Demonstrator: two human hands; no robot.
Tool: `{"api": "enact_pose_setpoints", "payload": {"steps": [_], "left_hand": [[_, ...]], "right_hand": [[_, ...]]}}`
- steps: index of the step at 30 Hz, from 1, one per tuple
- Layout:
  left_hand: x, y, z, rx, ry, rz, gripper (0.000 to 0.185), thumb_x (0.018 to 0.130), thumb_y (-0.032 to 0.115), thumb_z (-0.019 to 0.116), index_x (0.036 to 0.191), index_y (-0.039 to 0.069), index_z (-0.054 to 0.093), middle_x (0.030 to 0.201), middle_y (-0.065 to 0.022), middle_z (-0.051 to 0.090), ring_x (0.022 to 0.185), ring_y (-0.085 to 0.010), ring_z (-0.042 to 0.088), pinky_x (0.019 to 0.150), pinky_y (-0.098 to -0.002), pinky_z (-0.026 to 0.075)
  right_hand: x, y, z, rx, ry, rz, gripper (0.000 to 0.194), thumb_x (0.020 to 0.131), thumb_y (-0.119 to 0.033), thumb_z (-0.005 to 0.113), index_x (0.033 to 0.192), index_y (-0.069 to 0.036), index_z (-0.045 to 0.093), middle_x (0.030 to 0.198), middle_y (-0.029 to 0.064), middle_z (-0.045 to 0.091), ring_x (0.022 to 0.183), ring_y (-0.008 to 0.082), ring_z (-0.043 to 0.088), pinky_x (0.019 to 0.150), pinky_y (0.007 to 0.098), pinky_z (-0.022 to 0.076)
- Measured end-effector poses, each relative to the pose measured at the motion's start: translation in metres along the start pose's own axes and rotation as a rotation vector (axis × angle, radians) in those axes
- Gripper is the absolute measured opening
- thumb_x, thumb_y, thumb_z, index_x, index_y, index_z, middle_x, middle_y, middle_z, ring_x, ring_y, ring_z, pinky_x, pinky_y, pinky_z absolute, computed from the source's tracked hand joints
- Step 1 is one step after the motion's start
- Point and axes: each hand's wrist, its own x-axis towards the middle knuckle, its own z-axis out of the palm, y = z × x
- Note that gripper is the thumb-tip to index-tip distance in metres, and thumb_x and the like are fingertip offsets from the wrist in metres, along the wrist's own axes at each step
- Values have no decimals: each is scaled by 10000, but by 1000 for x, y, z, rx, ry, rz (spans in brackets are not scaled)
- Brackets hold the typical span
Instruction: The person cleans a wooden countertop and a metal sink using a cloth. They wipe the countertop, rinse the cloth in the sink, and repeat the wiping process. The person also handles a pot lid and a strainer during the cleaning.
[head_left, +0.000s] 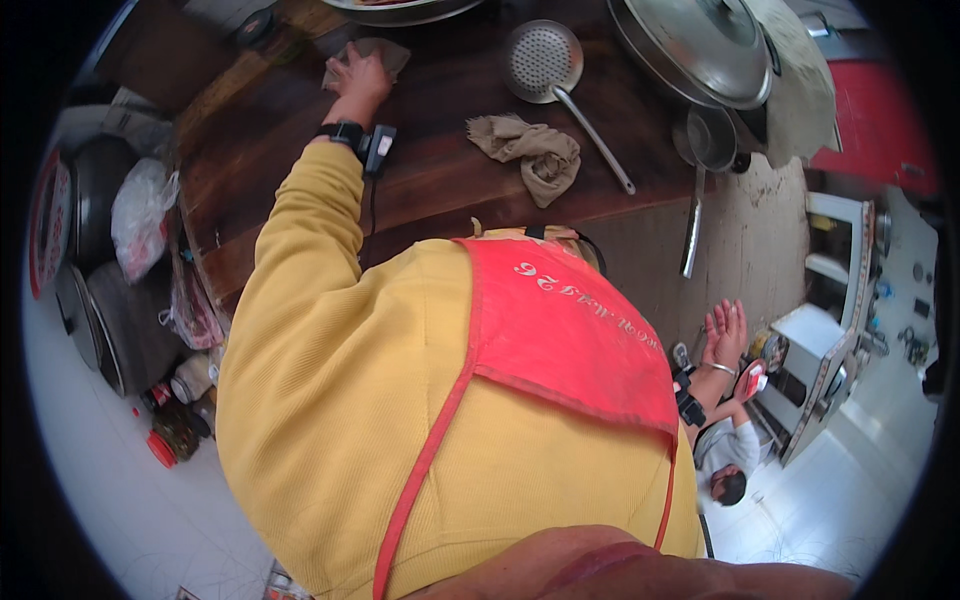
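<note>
My left hand (362, 76) presses a folded greyish cloth (395, 57) against the dark wooden table (435, 97), fingers spread over it. Out to the right, beside my body, my right hand (724, 334) is raised with its fingers extended and nothing in it. A crumpled brown cloth (551, 161) lies near the table's front edge. Beyond it rests a metal skimmer (544, 60), its long handle pointing towards the right front. A metal ladle (709, 139) hangs over the table's right side, below a large lidded metal pan (694, 45).
Part of a metal basin (405, 10) shows at the back. Plastic bags (142, 217), dark pots (135, 322) and jars (176, 439) crowd the left side. A person in a white top (726, 450) is at the right, near a white shelf unit (817, 330). A cable runs from my left wrist.
</note>
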Motion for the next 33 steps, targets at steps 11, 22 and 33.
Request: {"api": "enact_pose_setpoints", "payload": {"steps": [11, 22, 33], "left_hand": [[-165, 184, -2, -337, -262, 821, 604, 759, 367, 679, 1315, 275, 462, 1428, -118, 334, 1257, -440, 329, 953, -563, 343], [-146, 202, 20, -487, -111, 895, 410, 771, 210, 641, 1173, 202, 563, 1283, -86, 484, 1187, -340, 420, 924, -463, 397], [-188, 212, 14, -444, -70, 1071, 332, 775, 56, 514, 1079, 139, 619, 1167, -128, 561, 1028, -366, 504, 905, -437, 422]], "right_hand": [[-22, 17, 3, -1, 12, 46, 441, 895, -156, 611, 1293, -42, 458, 1149, 87, 580, 926, 146, 591, 720, 293, 542], [-15, -3, -1, 57, 28, -27, 408, 909, -125, 577, 1289, -28, 464, 1140, 102, 586, 934, 157, 593, 705, 283, 538], [18, 22, -52, 204, 45, 5, 389, 892, -143, 601, 1252, -35, 501, 1105, 74, 591, 873, 122, 589, 693, 250, 514]]}}
